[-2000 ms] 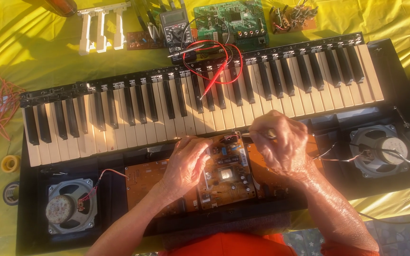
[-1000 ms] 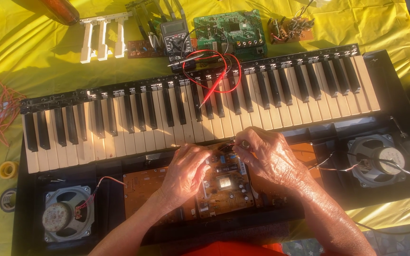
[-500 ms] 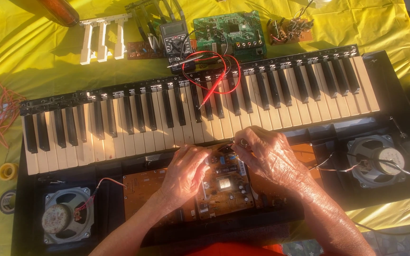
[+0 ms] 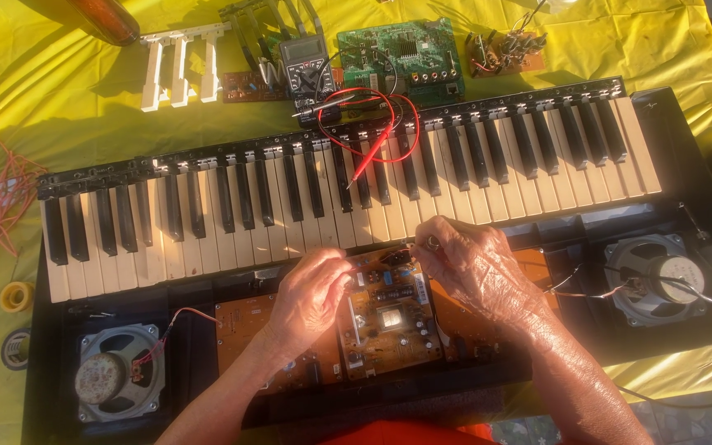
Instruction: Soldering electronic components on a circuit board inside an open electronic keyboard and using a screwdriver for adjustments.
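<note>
An opened electronic keyboard (image 4: 208, 214) lies in front of me, its black and white keys running across the view. Below the keys sits a brown circuit board (image 4: 389, 317) with small components. My left hand (image 4: 311, 297) rests on the left edge of this board, fingers curled against it. My right hand (image 4: 475, 272) is at the board's upper right corner, its fingertips pinched on a small part I cannot make out. Both hands are close together above the board.
Round speakers sit at the lower left (image 4: 113, 383) and right (image 4: 657, 276). A multimeter (image 4: 306, 66) with red leads (image 4: 372, 124) lies behind the keys, beside a green circuit board (image 4: 401, 49), loose white keys (image 4: 179, 70) and a small wired board (image 4: 504, 45). Yellow cloth (image 4: 43, 99) covers the table.
Over two seconds my right hand moved left from the board's right side to its upper right corner. The left hand has stayed on the board's left edge. The view shifted slightly.
</note>
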